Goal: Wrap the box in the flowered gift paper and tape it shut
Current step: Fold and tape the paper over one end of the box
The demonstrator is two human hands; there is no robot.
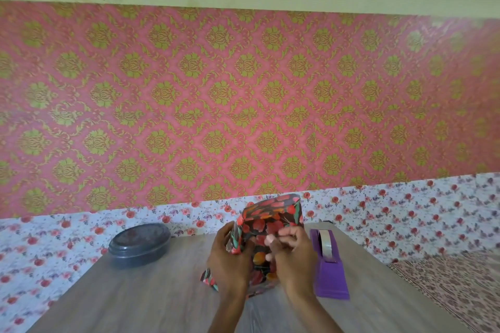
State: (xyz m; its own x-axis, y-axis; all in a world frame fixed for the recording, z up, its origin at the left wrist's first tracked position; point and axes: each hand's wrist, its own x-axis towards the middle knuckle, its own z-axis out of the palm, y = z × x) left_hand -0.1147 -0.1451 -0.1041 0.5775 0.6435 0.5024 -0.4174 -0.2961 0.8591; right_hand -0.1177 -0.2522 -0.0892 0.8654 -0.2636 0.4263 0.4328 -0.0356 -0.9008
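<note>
Box [273, 209] sits on table [135, 295] just left of tape dispenser [328, 267], left hand [230, 259] gripping its side, right hand [292, 254] pinching gift paper [259, 227]; likely light, stiff-cornered, paper slick, creasable, so hold by edges.

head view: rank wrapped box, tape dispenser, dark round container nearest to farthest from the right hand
1. wrapped box, touching the right hand
2. tape dispenser, just right of it
3. dark round container, far left
</note>
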